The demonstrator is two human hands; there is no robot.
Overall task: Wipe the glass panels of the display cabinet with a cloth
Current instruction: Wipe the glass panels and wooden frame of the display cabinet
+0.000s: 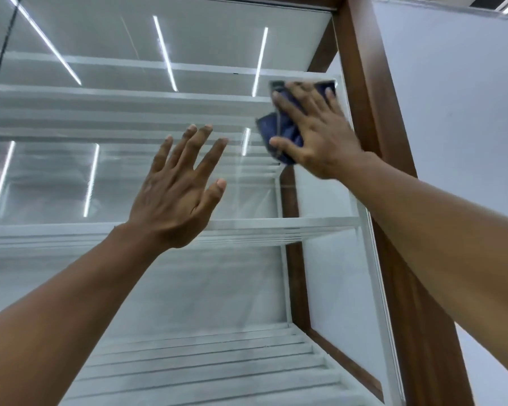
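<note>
The right hand (314, 133) is laid flat, with fingers straight and spread, on a dark blue cloth (276, 128), which is pressed against the glass panel (100, 177) of the display cabinet, high up and close to its right edge. The cloth is bunched under the palm, and parts of it are seen past the fingertips and below the thumb. The left hand (176, 194) is raised lower and further left, open, with fingers straight and fanned apart and nothing held; whether the glass is touched by it cannot be told. The two hands are kept apart. Just beside the right hand, the panel is bordered by a brown wooden frame (373, 98) that runs upright along the cabinet's corner. Behind the glass, white shelves (305, 222) are seen at several heights, with a slatted one at the bottom. Long bright light strips (165, 54) are reflected in the glass. To the right of the frame a plain pale wall (452, 98) is shown.
</note>
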